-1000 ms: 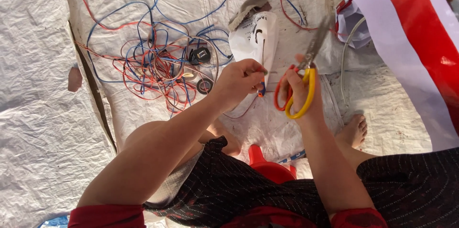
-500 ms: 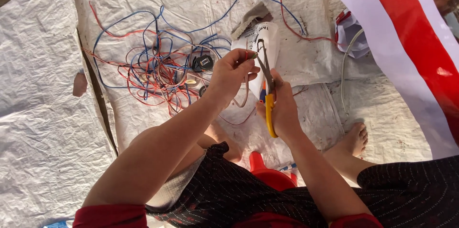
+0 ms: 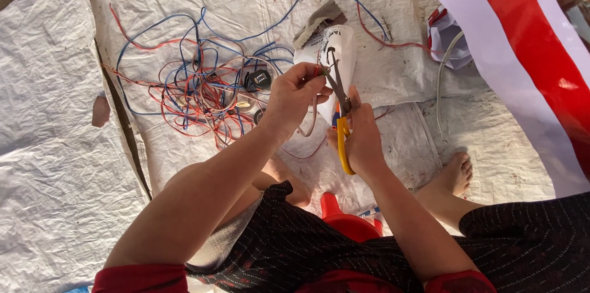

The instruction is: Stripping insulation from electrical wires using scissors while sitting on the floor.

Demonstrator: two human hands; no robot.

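Note:
My right hand [image 3: 364,138] grips a pair of scissors [image 3: 340,105] with yellow handles, blades pointing up and away and slightly parted. My left hand [image 3: 294,96] pinches the end of a thin wire [image 3: 312,122] right beside the blades; the wire loops down under the hand. Just behind the blades lies a white plastic bag [image 3: 339,53]. A tangle of red, blue and pale wires [image 3: 196,90] spreads over the white woven sheet [image 3: 61,164] to the left of my hands.
Two small round black parts [image 3: 257,79] sit in the wire tangle. A red plastic container [image 3: 344,222] stands between my knees. My bare foot [image 3: 453,175] rests at the right. A red and white banner [image 3: 528,41] covers the right side.
The scissors have turned from hanging on my right fingers to being held upright with blades at the wire. My left hand has lifted the wire end to the blades.

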